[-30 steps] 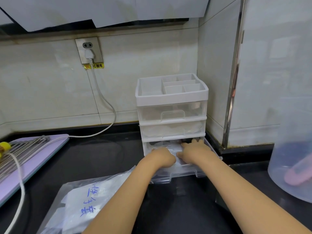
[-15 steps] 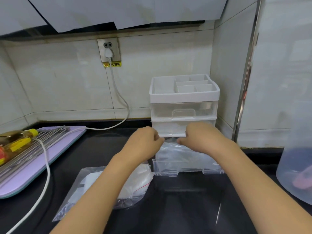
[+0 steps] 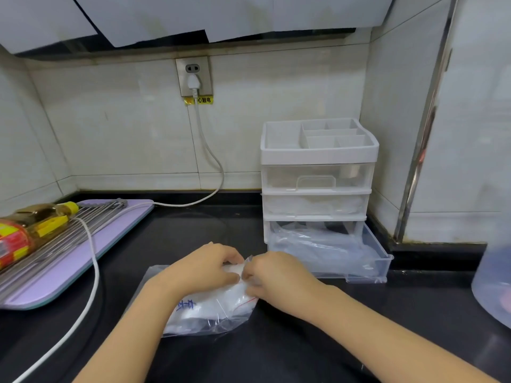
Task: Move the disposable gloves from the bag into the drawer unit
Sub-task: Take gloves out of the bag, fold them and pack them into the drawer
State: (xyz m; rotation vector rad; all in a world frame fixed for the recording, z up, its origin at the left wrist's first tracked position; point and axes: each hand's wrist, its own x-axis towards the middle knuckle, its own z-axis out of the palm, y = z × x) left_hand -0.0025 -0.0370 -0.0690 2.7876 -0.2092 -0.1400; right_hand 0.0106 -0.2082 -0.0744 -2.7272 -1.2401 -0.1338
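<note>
A clear zip bag (image 3: 210, 310) with blue writing lies on the black counter, holding white disposable gloves. My left hand (image 3: 204, 268) and my right hand (image 3: 279, 275) meet at the bag's open mouth, fingers curled and pinching its plastic edge. Behind them at the right stands the white drawer unit (image 3: 318, 153). Its bottom drawer (image 3: 367, 261) is pulled out and holds crumpled clear gloves (image 3: 312, 244). The middle drawer is closed with white material inside.
A purple board (image 3: 91, 244) with a metal rack and an oil bottle (image 3: 25, 228) lies at the left. A white cable (image 3: 91, 275) runs from the wall socket across the counter. A translucent container (image 3: 495, 286) stands at the right edge.
Both hands have drawn back from the open bottom drawer, leaving gloves inside it, and come down onto the bag's mouth. The view has shifted left.
</note>
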